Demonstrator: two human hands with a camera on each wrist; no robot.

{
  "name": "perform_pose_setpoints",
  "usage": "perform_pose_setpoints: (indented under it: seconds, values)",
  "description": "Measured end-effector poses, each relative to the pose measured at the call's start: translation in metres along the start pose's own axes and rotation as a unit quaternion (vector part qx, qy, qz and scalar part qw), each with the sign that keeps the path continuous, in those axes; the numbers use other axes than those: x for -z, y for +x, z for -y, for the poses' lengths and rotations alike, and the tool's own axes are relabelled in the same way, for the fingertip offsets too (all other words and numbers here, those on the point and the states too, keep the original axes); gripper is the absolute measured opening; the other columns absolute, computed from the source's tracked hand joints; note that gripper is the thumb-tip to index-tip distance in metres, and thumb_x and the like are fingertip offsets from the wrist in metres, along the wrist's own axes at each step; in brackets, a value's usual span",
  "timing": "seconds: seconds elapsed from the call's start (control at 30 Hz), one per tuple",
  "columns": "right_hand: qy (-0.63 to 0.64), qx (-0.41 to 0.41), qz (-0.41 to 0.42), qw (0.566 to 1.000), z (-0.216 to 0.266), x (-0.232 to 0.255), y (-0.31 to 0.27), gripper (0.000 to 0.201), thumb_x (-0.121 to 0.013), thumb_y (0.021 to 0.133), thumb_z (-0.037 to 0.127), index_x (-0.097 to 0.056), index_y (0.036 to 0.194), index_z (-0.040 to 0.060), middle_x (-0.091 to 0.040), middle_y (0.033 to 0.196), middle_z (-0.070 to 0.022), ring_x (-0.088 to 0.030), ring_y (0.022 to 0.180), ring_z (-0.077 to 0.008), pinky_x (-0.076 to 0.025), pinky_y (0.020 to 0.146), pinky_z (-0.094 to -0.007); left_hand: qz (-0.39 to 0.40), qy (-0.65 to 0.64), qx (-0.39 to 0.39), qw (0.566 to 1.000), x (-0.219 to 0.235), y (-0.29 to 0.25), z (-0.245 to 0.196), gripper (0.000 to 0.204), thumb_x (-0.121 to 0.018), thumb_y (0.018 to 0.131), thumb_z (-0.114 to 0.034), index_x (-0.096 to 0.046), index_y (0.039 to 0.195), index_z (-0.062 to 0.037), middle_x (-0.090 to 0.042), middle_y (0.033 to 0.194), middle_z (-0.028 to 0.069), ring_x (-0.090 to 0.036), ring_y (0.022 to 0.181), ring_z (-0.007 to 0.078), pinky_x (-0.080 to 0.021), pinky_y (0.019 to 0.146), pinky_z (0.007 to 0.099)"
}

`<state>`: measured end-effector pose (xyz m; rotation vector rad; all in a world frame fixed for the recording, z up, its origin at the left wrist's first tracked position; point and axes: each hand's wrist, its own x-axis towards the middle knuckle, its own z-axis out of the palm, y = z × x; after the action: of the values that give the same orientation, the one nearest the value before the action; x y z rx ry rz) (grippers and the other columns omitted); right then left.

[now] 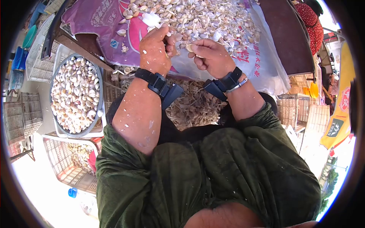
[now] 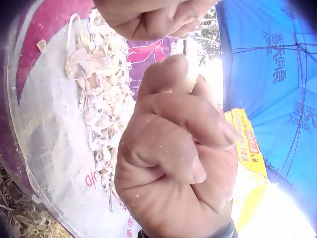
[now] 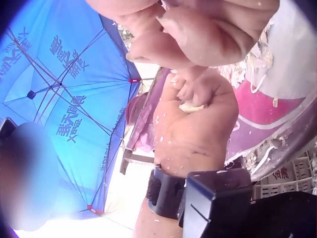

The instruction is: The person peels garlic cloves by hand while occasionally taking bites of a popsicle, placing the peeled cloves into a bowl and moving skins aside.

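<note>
Both hands are held up over the near edge of a printed plastic sack (image 1: 272, 72), which is spread under a heap of garlic cloves and papery skins (image 1: 205, 19). My right hand (image 1: 216, 59) pinches a garlic clove (image 1: 189, 48) between thumb and fingers. Beside it, my left hand (image 1: 154, 49) has its fingers curled toward the palm. In the right wrist view, a pale garlic clove (image 3: 192, 106) shows in that left palm under the fingertips. A white piece of skin (image 1: 151, 19) lies just beyond the left hand.
At left stands a grey basin (image 1: 100, 78) full of garlic cloves. A plastic crate (image 1: 72, 178) with scraps sits below it. Dry husks (image 1: 195, 104) fill the space between the knees. More crates (image 1: 300, 110) stand at right. A blue canopy (image 3: 64, 69) is overhead.
</note>
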<state>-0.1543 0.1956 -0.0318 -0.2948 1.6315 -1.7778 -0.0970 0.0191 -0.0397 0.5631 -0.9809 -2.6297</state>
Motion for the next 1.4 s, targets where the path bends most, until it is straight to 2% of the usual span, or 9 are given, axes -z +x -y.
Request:
perform_pose_setpoints:
  seconds: [0.33, 0.53, 0.63, 0.8, 0.87, 1.17, 1.3, 1.37, 1.4]
  values:
    - [-0.459, 0.133, 0.029, 0.878, -0.008, 0.036, 0.053, 0.026, -0.060, 0.086, 0.017, -0.064, 0.107, 0.0023, -0.063, 0.083, -0.0073, -0.059, 0.062, -0.0136, -0.048, 0.058, -0.0288, 0.007, -0.027, -0.013, 1.000, 0.007, -0.009, -0.008, 0.017, -0.062, 0.088, -0.019, -0.057, 0.081, -0.0039, -0.053, 0.064, 0.0059, -0.040, 0.051, 0.0126, -0.030, 0.045, 0.0273]
    - [-0.620, 0.188, -0.051, 0.760, 0.010, 0.065, 0.062, 0.021, -0.056, 0.084, 0.012, -0.067, 0.101, 0.0074, -0.064, 0.109, -0.0122, -0.063, 0.093, -0.0320, -0.052, 0.083, -0.0397, 0.002, -0.003, -0.019, 1.000, 0.008, -0.008, -0.009, 0.022, -0.061, 0.089, -0.022, -0.057, 0.090, -0.0008, -0.051, 0.064, 0.0057, -0.039, 0.053, 0.0124, -0.029, 0.048, 0.0266]
    - [-0.731, 0.327, -0.067, 0.595, 0.026, 0.080, 0.058, 0.022, -0.056, 0.083, 0.009, -0.067, 0.102, 0.0078, -0.065, 0.108, -0.0133, -0.062, 0.096, -0.0338, -0.051, 0.086, -0.0416, 0.001, 0.009, -0.016, 1.000, 0.008, -0.010, -0.013, 0.022, -0.060, 0.090, -0.022, -0.057, 0.090, -0.0008, -0.050, 0.064, 0.0055, -0.039, 0.053, 0.0124, -0.029, 0.047, 0.0265]
    - [-0.659, 0.334, -0.112, 0.665, 0.029, 0.057, 0.039, 0.018, -0.059, 0.084, 0.010, -0.069, 0.098, 0.0077, -0.066, 0.099, -0.0146, -0.064, 0.089, -0.0332, -0.053, 0.077, -0.0403, 0.001, -0.013, -0.018, 1.000, 0.011, -0.013, -0.016, 0.020, -0.062, 0.088, -0.019, -0.055, 0.076, -0.0047, -0.052, 0.062, 0.0047, -0.039, 0.051, 0.0122, -0.028, 0.045, 0.0273]
    - [-0.523, 0.181, -0.105, 0.826, 0.026, 0.045, 0.036, 0.015, -0.061, 0.085, 0.011, -0.068, 0.097, 0.0055, -0.067, 0.094, -0.0163, -0.064, 0.087, -0.0338, -0.053, 0.074, -0.0402, 0.000, -0.008, -0.020, 1.000, 0.010, -0.016, -0.017, 0.020, -0.062, 0.088, -0.020, -0.055, 0.076, -0.0046, -0.052, 0.062, 0.0047, -0.039, 0.051, 0.0122, -0.028, 0.045, 0.0273]
    - [-0.668, 0.238, -0.042, 0.704, -0.010, 0.034, 0.049, 0.022, -0.060, 0.085, 0.016, -0.065, 0.102, 0.0027, -0.067, 0.089, -0.0169, -0.064, 0.085, -0.0348, -0.053, 0.076, -0.0415, -0.001, 0.006, -0.020, 1.000, 0.012, -0.019, -0.022, 0.020, -0.061, 0.088, -0.019, -0.056, 0.077, -0.0034, -0.053, 0.062, 0.0050, -0.040, 0.051, 0.0124, -0.028, 0.045, 0.0273]
    - [-0.529, 0.245, -0.030, 0.812, -0.025, 0.058, 0.065, 0.021, -0.061, 0.084, 0.016, -0.065, 0.099, 0.0022, -0.067, 0.087, -0.0166, -0.064, 0.085, -0.0335, -0.053, 0.076, -0.0400, 0.002, 0.016, -0.009, 1.000, 0.011, -0.017, -0.022, 0.020, -0.061, 0.089, -0.019, -0.057, 0.076, -0.0034, -0.053, 0.062, 0.0051, -0.040, 0.051, 0.0126, -0.029, 0.045, 0.0275]
    - [-0.702, 0.320, -0.010, 0.636, -0.022, 0.065, 0.065, 0.021, -0.063, 0.084, 0.017, -0.066, 0.099, 0.0035, -0.067, 0.084, -0.0143, -0.065, 0.081, -0.0291, -0.053, 0.072, -0.0370, -0.007, 0.014, -0.010, 1.000, 0.010, -0.018, -0.023, 0.020, -0.061, 0.089, -0.019, -0.057, 0.076, -0.0034, -0.053, 0.062, 0.0050, -0.040, 0.051, 0.0125, -0.029, 0.044, 0.0274]
    - [-0.703, 0.319, -0.011, 0.636, -0.019, 0.063, 0.061, 0.021, -0.063, 0.084, 0.017, -0.066, 0.099, 0.0035, -0.067, 0.084, -0.0143, -0.065, 0.081, -0.0291, -0.053, 0.072, -0.0370, -0.015, 0.014, -0.009, 1.000, 0.009, -0.019, -0.022, 0.020, -0.061, 0.089, -0.018, -0.057, 0.076, -0.0034, -0.052, 0.062, 0.0050, -0.040, 0.051, 0.0125, -0.029, 0.044, 0.0272]
